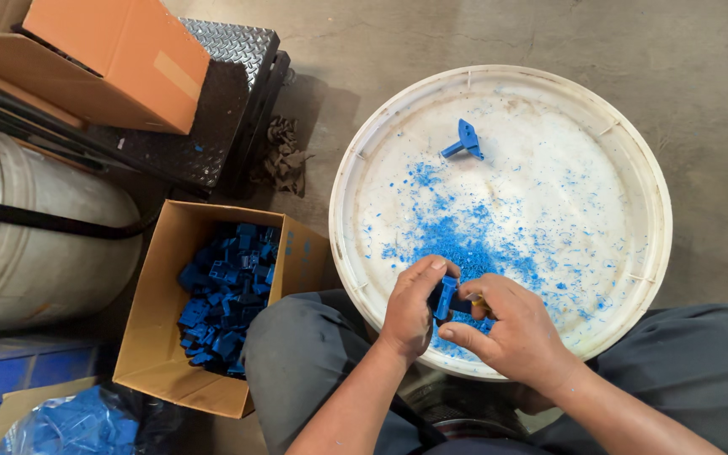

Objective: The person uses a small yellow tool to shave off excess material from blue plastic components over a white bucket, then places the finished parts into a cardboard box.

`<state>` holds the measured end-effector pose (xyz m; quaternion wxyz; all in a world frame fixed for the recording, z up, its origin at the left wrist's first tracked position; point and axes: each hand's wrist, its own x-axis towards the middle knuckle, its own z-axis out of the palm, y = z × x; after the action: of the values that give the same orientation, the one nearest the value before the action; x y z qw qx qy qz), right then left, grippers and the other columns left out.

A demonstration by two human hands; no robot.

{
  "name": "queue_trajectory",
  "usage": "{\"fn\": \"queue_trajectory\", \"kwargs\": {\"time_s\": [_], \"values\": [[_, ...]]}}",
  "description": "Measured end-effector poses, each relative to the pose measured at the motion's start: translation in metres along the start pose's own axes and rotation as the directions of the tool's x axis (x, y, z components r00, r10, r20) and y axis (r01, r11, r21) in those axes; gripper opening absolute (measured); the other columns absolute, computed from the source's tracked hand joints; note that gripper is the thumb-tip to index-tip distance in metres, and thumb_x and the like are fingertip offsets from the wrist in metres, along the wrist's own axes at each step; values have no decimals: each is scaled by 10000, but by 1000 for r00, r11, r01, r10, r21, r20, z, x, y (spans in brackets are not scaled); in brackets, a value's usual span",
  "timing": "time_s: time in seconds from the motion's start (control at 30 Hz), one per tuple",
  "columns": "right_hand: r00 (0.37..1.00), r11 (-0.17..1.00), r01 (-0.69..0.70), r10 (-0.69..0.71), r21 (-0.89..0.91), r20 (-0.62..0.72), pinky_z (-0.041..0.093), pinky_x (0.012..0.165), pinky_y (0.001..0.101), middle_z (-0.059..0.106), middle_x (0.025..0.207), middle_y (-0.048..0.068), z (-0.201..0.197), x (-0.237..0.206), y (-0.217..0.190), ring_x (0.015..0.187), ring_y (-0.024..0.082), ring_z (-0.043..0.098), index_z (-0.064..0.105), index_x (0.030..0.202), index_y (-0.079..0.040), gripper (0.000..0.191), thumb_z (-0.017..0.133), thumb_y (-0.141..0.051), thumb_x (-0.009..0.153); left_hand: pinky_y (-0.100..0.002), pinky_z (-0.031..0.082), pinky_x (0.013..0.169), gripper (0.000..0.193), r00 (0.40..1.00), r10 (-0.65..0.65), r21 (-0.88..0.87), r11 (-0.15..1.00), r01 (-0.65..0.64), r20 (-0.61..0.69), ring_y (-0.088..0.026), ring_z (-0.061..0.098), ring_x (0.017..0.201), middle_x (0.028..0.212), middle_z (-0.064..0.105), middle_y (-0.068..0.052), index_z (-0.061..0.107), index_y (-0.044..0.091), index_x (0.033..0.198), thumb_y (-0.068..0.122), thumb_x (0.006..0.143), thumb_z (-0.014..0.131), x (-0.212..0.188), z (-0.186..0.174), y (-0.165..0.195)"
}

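The person sits over a bare concrete floor, grey and scuffed, with a big round white lid resting in front of the knees like a tray. Its surface is dirty and strewn with blue shavings, thickest near the person and thinning out towards the far rim. A single blue plastic piece with a short stem lies alone on the far part of the lid, well apart from the hands.

The left hand is closed around a small blue plastic part, thumb and fingers curled on it, holding it just above the near edge of the lid. The right hand is closed too, pressed up against the same part; something small and yellowish shows at its fingers, but what it is cannot be told.

To the left of the person's knee stands an open cardboard box filled with more blue plastic parts. Beyond it a metal step with a raised tread pattern carries an orange-brown carton, and a crumpled rag lies on the floor beside the step. A pale drum with a black strap lies at the far left, and a clear bag of blue scrap sits in the lower left corner
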<state>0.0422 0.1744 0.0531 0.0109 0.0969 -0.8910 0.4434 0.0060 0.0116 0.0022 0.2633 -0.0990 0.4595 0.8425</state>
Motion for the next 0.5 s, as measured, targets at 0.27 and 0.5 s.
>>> {"fn": "queue_trajectory", "kwargs": {"time_s": [0.27,0.5], "values": [[982,975,-124,148,-185,120,520,669,423,670,811,105,-9,13,0,757,300,653,681,1037,-72,684,876,-544,582,-267,412,624,221,957,287,418,873,-251,-25,-70,474,695,719,567,3,684,8,821,161,973,635,6,1,-6],[990,970,2,33,-243,139,482,667,470,644,786,112,-8,16,-3,793,361,616,651,895,-63,607,861,-567,631,-276,450,649,200,947,321,479,832,-279,-6,-78,525,716,730,604,-8,692,6,829,159,955,663,5,0,-4]]}}
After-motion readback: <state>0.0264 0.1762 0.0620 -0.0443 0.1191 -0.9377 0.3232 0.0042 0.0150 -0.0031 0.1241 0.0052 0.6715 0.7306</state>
